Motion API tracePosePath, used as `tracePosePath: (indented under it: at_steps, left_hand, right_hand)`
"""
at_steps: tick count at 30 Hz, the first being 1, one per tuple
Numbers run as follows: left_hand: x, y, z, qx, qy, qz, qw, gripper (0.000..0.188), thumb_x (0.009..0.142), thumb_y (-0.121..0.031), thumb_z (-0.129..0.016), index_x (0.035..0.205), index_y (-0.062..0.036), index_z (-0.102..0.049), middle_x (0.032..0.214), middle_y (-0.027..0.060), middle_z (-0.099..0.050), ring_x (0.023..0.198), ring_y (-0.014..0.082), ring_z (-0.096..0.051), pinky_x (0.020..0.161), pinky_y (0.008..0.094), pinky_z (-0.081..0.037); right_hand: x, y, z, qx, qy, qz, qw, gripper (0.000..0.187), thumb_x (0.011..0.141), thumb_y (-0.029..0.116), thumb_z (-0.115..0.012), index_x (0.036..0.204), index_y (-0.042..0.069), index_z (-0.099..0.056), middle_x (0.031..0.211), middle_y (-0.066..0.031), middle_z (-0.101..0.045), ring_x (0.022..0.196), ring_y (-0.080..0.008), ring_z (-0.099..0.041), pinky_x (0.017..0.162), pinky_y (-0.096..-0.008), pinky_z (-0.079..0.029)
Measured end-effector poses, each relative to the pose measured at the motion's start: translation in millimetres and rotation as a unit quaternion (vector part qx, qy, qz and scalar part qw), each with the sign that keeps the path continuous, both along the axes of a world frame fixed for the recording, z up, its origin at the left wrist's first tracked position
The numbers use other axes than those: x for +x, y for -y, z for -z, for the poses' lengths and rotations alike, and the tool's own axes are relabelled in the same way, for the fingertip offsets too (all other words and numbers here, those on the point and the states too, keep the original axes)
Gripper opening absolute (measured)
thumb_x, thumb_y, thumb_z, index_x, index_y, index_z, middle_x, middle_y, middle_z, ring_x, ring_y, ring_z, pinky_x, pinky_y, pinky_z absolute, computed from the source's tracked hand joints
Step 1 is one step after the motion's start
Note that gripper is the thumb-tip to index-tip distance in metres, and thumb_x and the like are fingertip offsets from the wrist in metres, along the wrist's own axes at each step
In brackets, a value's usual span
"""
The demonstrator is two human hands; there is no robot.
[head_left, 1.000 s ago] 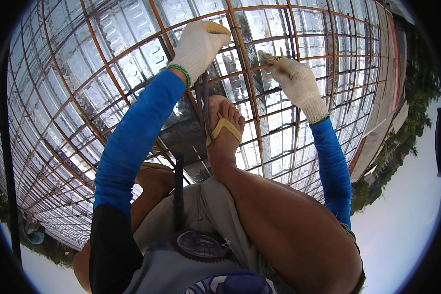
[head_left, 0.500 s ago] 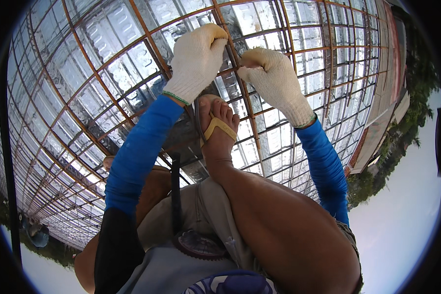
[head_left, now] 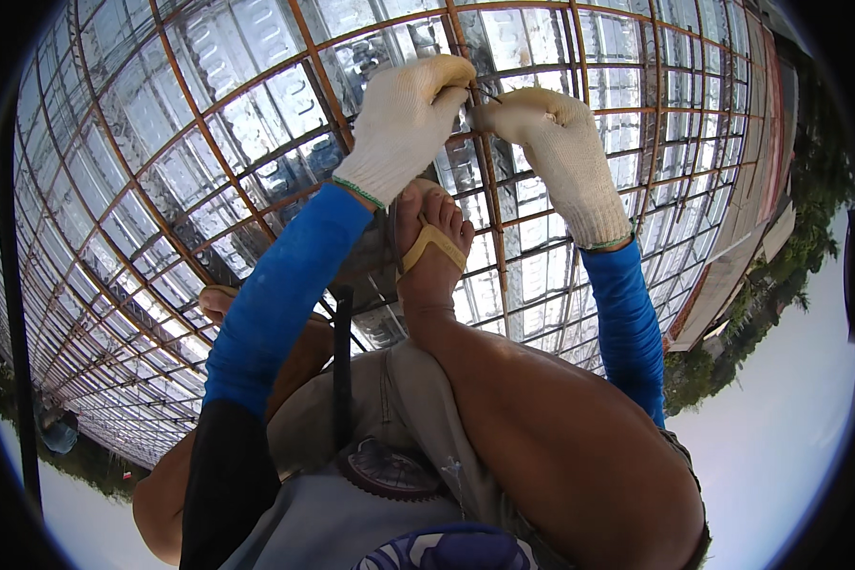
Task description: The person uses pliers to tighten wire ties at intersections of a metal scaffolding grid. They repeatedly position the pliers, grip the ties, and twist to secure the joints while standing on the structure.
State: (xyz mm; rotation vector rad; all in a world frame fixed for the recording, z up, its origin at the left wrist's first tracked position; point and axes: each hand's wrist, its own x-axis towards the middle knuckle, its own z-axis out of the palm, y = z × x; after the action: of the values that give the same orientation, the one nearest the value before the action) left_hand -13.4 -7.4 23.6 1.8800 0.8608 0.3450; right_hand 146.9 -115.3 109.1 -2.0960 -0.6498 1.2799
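My left hand (head_left: 413, 109), in a white knit glove with a green cuff edge, is closed in a pinch over a crossing of rusty rebar (head_left: 459, 33). Just to its right, my right hand (head_left: 551, 133) wears a matching glove, its fingers curled and slightly blurred. A short, thin dark wire (head_left: 487, 96) shows between the two sets of fingertips, its ends hidden in the gloves. Beneath the hands, a long bar (head_left: 496, 214) runs toward me. My foot in a yellow-strapped sandal (head_left: 434, 242) rests near the left hand.
A wide rebar grid (head_left: 190, 104) lies over shiny ribbed metal decking (head_left: 266, 104). My other foot (head_left: 217, 302) stands on the left. A dark post (head_left: 14, 285) rises at the left rim. Beyond the grid's right edge are a pale ledge (head_left: 731, 256) and greenery (head_left: 817, 171).
Both hands appear slightly farther right along with the shifted view. My right hand has turned, its fingers closing in beside the left hand. The thin wire between them now shows.
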Motion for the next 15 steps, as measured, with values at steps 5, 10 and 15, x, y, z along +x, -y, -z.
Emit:
tracePosePath:
  at_steps: [5, 10, 15]
  left_hand:
    - [5, -2, 8, 0.072, -0.007, 0.022, 0.997, 0.019, 0.097, -0.020, -0.073, 0.112, -0.0111, -0.080, 0.109, 0.0096, -0.078, 0.096, 0.0295, -0.077, 0.084, 0.0383, -0.061]
    - [16, 8, 7, 0.080, -0.003, -0.004, 0.997, 0.015, 0.095, -0.019, -0.073, 0.106, -0.0113, -0.081, 0.104, 0.0092, -0.075, 0.094, 0.0309, -0.075, 0.083, 0.0399, -0.061]
    - [16, 14, 11, 0.103, -0.005, -0.006, 0.995, 0.015, 0.095, -0.019, -0.073, 0.104, -0.0108, -0.081, 0.103, 0.0093, -0.074, 0.093, 0.0317, -0.074, 0.084, 0.0413, -0.061]
  right_hand:
    - [-4, -3, -7, -0.041, 0.009, 0.008, 0.999, 0.038, 0.094, 0.023, -0.070, 0.118, -0.005, -0.078, 0.092, -0.0091, -0.076, 0.083, -0.0139, -0.069, 0.075, -0.0306, -0.056]
    - [-19, 7, 2, 0.013, 0.124, -0.069, 0.990, 0.034, 0.090, 0.024, -0.077, 0.112, -0.002, -0.077, 0.091, -0.0120, -0.075, 0.083, -0.0202, -0.073, 0.075, -0.0346, -0.058]
    - [-8, -3, -5, 0.026, 0.287, -0.285, 0.914, 0.031, 0.093, 0.030, -0.077, 0.113, 0.006, -0.074, 0.090, -0.0140, -0.076, 0.083, -0.0306, -0.076, 0.073, -0.0414, -0.061]
